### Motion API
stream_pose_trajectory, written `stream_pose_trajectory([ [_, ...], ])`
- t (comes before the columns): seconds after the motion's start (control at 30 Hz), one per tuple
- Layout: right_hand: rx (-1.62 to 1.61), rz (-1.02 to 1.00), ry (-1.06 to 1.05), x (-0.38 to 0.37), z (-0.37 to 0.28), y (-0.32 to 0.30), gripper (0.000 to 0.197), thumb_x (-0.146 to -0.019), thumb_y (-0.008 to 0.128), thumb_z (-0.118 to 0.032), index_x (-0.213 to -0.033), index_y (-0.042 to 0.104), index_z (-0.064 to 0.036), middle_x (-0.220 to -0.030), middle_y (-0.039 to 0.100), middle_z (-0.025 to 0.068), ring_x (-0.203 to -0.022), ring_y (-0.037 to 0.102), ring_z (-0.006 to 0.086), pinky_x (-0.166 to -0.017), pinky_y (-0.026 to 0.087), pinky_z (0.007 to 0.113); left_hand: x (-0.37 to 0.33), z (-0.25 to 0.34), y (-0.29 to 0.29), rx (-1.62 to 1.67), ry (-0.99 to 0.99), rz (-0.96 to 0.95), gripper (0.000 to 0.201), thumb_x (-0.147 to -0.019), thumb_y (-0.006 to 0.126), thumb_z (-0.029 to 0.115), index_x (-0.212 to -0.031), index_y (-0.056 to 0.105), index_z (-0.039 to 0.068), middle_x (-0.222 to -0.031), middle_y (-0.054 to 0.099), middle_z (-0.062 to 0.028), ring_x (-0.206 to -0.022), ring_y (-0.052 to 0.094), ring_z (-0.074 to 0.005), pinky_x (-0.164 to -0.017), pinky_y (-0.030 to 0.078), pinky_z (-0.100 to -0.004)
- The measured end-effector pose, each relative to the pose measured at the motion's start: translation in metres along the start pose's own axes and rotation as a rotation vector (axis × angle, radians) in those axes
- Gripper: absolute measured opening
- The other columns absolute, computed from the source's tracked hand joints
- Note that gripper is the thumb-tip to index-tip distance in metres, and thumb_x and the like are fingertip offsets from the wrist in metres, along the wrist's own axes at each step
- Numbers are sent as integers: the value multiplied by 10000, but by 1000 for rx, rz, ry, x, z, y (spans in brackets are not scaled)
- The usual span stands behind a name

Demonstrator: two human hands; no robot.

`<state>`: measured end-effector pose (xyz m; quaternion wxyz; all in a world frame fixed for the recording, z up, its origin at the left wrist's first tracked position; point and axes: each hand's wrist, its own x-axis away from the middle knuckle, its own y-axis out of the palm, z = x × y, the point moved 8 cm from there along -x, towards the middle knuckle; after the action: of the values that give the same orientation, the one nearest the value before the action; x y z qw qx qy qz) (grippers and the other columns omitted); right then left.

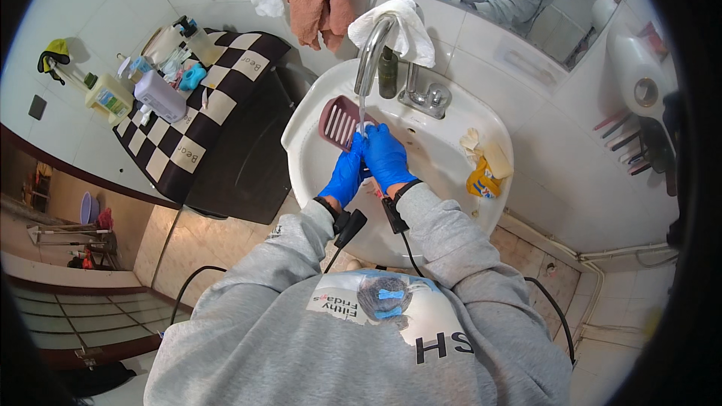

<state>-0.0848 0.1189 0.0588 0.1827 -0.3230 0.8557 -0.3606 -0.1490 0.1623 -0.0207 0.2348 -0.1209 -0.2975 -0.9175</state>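
Both my hands, in blue gloves, are close together in the sink (295, 159) under the running stream of the curved metal faucet (370, 56). My left hand (347, 174) is closed, its fingertips against my right hand (385, 156), whose fingers are curled too. A small whitish patch shows at the fingertips where the water lands; whether it is an object or splashing water is unclear. Touching the left fingertips, or just behind them, is a mauve slotted soap dish (328, 122), tilted by the basin's left wall. Something pinkish below the hands is mostly hidden.
On the basin's right rim lie a yellow wrapper (482, 180) and a pale bar (495, 159). A dark green bottle (387, 75) stands behind the faucet, beside its handle (436, 95). A white cloth (412, 36) drapes over the faucet. Bottles crowd a checkered cover (226, 75) at left.
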Motion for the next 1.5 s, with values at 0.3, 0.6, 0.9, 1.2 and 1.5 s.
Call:
stream_pose_trajectory([
  [0.3, 100, -222, 61, 6, -12, 9, 370, -892, 379, -318, -1059, 564, -44, -893, 598, 265, -849, 594, 393, -747, 465, 469, -2, 3, 1, 240, 6, -54, 504, -896, 405, 511, -1208, 460, 119, -1079, 567, -79, -958, 563, -225, -825, 474, -369],
  [0.6, -14, -283, 120, -4, 5, 26, 363, -882, 394, -344, -969, 614, -69, -878, 619, 220, -808, 602, 373, -729, 460, 480, 4, -2, -14, 158, -41, 39, 516, -918, 360, 494, -1232, 440, 92, -1120, 549, -98, -986, 553, -230, -853, 460, -395],
  [0.9, 227, -176, -58, 18, -9, 28, 296, -849, 423, -318, -1047, 584, -168, -834, 637, 148, -784, 612, 331, -708, 460, 463, 5, -6, -27, 226, 14, 116, 463, -912, 378, 497, -1109, 522, 103, -1018, 589, -72, -918, 574, -213, -826, 471, -340],
  [1.2, 372, -343, 48, 7, -4, 25, 413, -865, 386, -279, -1192, 455, -37, -886, 636, 205, -818, 626, 338, -713, 484, 448, 1, -16, -12, 347, 56, 55, 516, -897, 449, 470, -1257, 435, 101, -1154, 544, -81, -1002, 544, -201, -820, 462, -323],
  [1.5, -126, -343, 80, 34, -3, 37, 380, -872, 448, -270, -1159, 507, -28, -1015, 606, 196, -885, 600, 317, -744, 479, 381, 6, -1, -10, 395, 9, -4, 497, -847, 508, 526, -1139, 528, 125, -977, 589, -46, -859, 557, -151, -763, 470, -284],
])
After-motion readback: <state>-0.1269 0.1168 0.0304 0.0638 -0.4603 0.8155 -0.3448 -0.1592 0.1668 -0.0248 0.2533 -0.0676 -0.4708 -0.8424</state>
